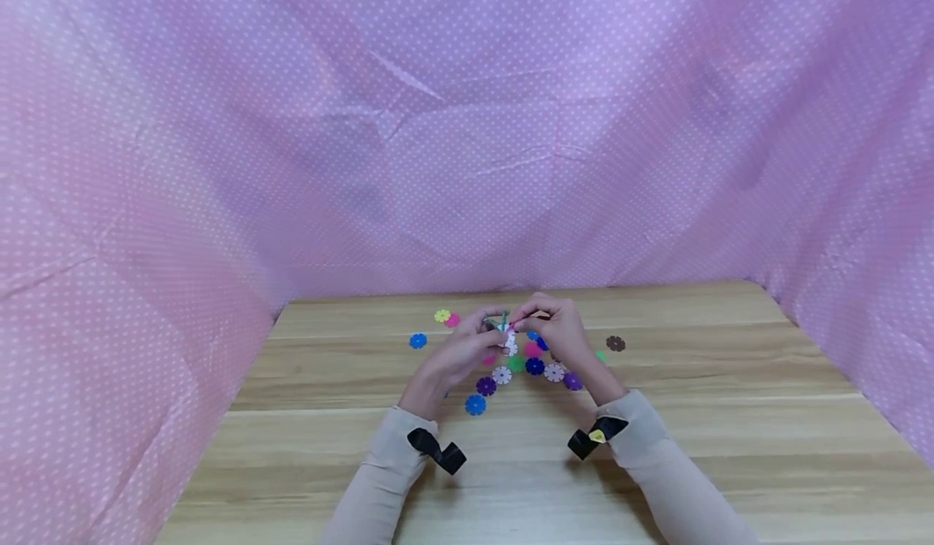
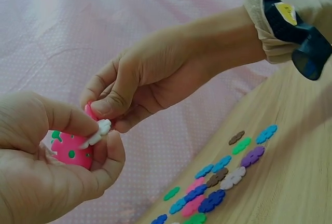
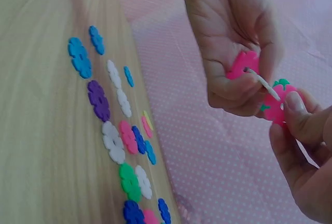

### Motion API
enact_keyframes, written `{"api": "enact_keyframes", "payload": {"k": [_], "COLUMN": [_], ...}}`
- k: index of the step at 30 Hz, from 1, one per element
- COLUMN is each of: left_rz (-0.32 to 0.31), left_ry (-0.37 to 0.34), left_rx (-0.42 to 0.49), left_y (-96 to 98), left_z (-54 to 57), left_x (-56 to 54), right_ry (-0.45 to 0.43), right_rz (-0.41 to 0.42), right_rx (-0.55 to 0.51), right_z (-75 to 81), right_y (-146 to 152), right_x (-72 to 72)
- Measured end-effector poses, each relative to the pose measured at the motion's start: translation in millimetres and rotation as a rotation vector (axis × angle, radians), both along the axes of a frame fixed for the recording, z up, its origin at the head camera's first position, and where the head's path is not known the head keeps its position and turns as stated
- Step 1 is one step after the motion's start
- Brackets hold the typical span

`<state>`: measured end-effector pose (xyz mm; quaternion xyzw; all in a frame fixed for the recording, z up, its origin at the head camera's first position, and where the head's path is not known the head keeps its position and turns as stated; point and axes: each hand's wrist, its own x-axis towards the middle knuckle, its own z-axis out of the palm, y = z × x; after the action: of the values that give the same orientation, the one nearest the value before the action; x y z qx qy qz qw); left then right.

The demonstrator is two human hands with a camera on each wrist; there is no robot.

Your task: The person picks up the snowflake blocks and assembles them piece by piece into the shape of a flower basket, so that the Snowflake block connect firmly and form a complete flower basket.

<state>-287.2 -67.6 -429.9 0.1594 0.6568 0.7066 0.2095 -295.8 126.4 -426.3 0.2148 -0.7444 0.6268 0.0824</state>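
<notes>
My left hand (image 1: 461,354) holds a small joined cluster of flower-shaped plastic discs above the table. In the left wrist view the cluster shows a pink disc (image 2: 73,152), a white disc (image 2: 98,132) seen nearly edge-on and bits of green (image 2: 55,135). My right hand (image 1: 560,332) pinches another pink disc (image 3: 275,111) between thumb and fingers. Its edge meets the white disc in the right wrist view. Fingers cover much of the cluster, so how far the slots interlock cannot be told.
Loose flower discs lie on the wooden table (image 1: 350,431) beneath and around the hands, including a light blue disc (image 1: 475,405), a purple disc (image 1: 486,385) and a brown disc (image 1: 616,343). Polka-dot pink cloth (image 1: 467,123) hangs behind and at both sides.
</notes>
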Motion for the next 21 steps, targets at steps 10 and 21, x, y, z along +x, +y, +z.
{"api": "enact_keyframes", "payload": {"k": [10, 21], "left_rz": [0.029, 0.141], "left_ry": [-0.089, -0.114], "left_rx": [-0.050, 0.003], "left_y": [-0.9, -3.1], "left_z": [-1.8, 0.4], "left_x": [-0.6, -2.8], "right_ry": [-0.092, -0.054], "right_rz": [0.082, 0.157], "right_rx": [0.076, 0.272], "right_z": [5.2, 19.4], "right_y": [7.9, 32.4], "right_x": [-2.6, -4.6]}}
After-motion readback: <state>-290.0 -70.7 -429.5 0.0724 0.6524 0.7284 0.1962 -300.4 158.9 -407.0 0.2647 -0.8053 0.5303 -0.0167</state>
